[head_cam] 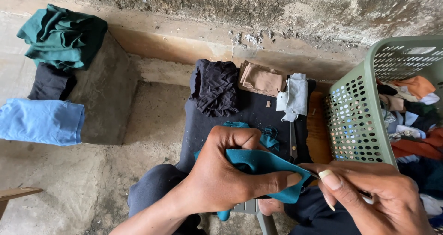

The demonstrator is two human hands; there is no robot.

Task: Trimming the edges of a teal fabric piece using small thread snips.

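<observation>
My left hand (226, 172) pinches a folded piece of teal cloth (270, 166) over my lap, thumb stretched along its lower edge. My right hand (369, 196) comes in from the lower right and holds a thin dark tool, likely a needle or pen, whose tip (313, 174) touches the cloth's right edge. Under the cloth lies a black fabric sheet (256, 113) spread over a small stool. More teal scraps (270, 136) lie on that sheet just beyond my left hand.
On the black sheet lie a crumpled black cloth (214, 87), a tan folded cloth (260, 79) and a pale blue-grey scrap (294, 96). A green perforated basket (357, 119) of mixed clothes stands at right. Green (62, 34), black and light blue (41, 121) garments rest on a concrete ledge at left.
</observation>
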